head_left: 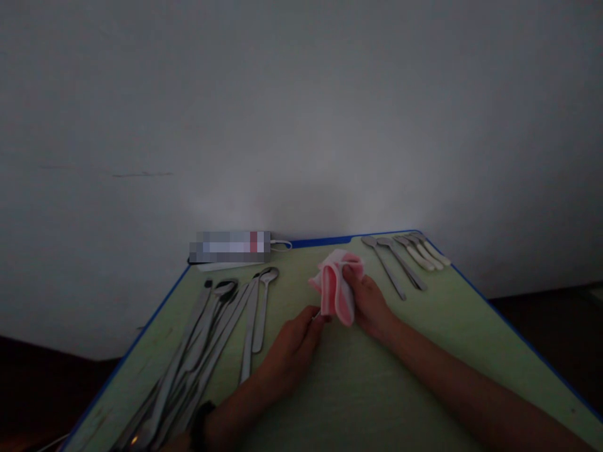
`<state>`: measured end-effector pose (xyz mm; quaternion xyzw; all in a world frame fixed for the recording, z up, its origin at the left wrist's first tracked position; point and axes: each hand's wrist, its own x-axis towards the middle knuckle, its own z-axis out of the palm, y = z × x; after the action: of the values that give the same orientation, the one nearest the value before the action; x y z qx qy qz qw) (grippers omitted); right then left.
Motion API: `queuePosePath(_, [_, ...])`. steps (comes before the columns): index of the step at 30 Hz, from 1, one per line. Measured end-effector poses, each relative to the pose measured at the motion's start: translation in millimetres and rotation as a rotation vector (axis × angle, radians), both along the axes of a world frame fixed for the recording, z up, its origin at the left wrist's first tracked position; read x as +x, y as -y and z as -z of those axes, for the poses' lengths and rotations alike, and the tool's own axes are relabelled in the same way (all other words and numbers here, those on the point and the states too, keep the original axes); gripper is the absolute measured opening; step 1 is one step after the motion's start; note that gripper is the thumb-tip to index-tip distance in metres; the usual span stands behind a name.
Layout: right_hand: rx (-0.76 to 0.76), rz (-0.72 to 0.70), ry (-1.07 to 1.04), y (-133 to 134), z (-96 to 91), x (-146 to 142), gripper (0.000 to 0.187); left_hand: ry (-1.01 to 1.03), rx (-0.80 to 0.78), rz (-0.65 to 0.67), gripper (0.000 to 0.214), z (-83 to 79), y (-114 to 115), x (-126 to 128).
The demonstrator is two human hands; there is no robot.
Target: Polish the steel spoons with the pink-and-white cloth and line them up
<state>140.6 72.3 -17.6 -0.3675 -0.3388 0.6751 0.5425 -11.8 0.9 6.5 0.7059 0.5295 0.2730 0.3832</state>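
Note:
My right hand (372, 306) grips a pink and white cloth (336, 282), bunched and folded, above the middle of the table. Just left of it, my left hand (301, 333) is closed on a thin piece of metal cutlery (317, 314). Only a short stretch of the cutlery shows; its far end is hidden by the cloth, so I cannot tell its kind. The two hands almost meet at the cloth's lower edge. A dark band circles my left wrist.
A pile of long metal cutlery (188, 361) lies at the left, with a spoon (264, 307) beside it. At the back right lie metal spoons (387, 267) and several white-handled pieces (426, 256). A blurred-out device (230, 247) with a white cable stands at the back left, against the wall.

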Motion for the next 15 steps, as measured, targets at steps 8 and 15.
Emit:
queuePosePath(8, [0.014, -0.211, 0.062, -13.9, 0.6, 25.3, 0.028, -0.031, -0.002, -0.018, 0.026, 1.4, -1.1, -0.5])
queuePosePath(15, [0.058, -0.208, 0.000, -18.0, 2.7, 21.6, 0.027, -0.053, 0.000, 0.002, 0.027, 2.4, -1.6, -1.4])
